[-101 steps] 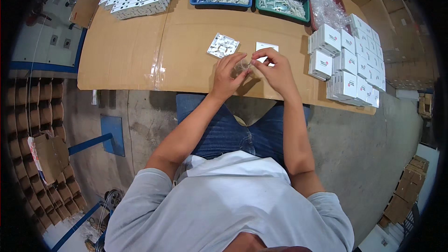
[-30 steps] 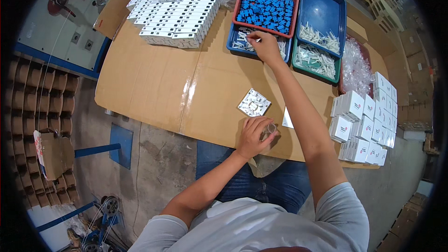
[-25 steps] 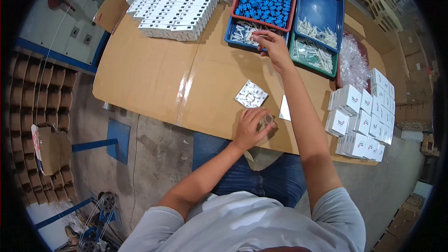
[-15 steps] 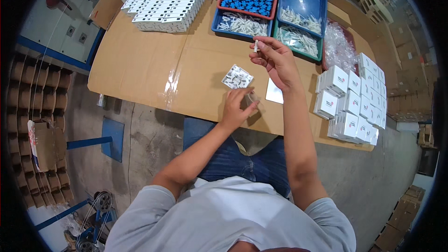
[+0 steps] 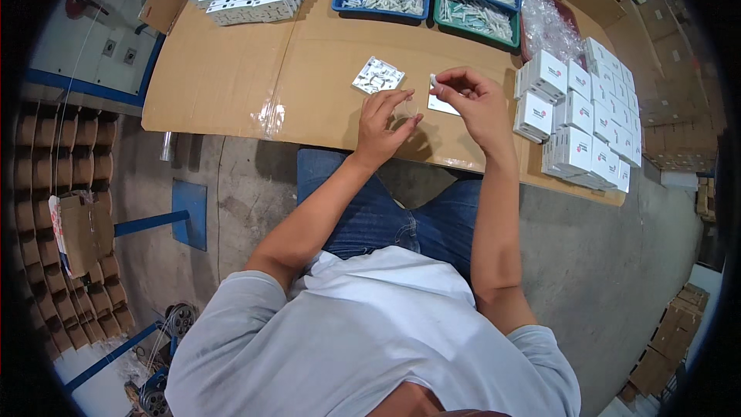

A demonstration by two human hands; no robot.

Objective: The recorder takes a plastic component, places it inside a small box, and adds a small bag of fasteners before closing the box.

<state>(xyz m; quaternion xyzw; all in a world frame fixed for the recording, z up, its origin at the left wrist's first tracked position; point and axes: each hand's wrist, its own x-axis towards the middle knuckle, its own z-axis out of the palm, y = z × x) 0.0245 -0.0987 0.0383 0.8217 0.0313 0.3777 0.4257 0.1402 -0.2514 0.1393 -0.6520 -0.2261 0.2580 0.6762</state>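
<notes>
Patterned white square [image 5: 378, 76]: lies on the cardboard-topped table [image 5: 224, 77]; the landmark here.
Left hand [image 5: 378, 127]: just on the wearer's side of the square, thumb and fingers around a clear round piece [image 5: 409, 107].
Right hand [image 5: 480, 104]: right of the square, fingertips pinching a small white piece [image 5: 434, 90].
White card [image 5: 444, 106]: right of the square, partly covered by the right hand.
Blue tray [image 5: 381, 15]: beyond the square, holding white pieces.
White boxes [image 5: 575, 112]: stacked well right of the square.

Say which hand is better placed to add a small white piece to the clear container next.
Probably the right hand: its fingertips seem to pinch a small white piece, while the left hand is busy holding the clear container.
</notes>
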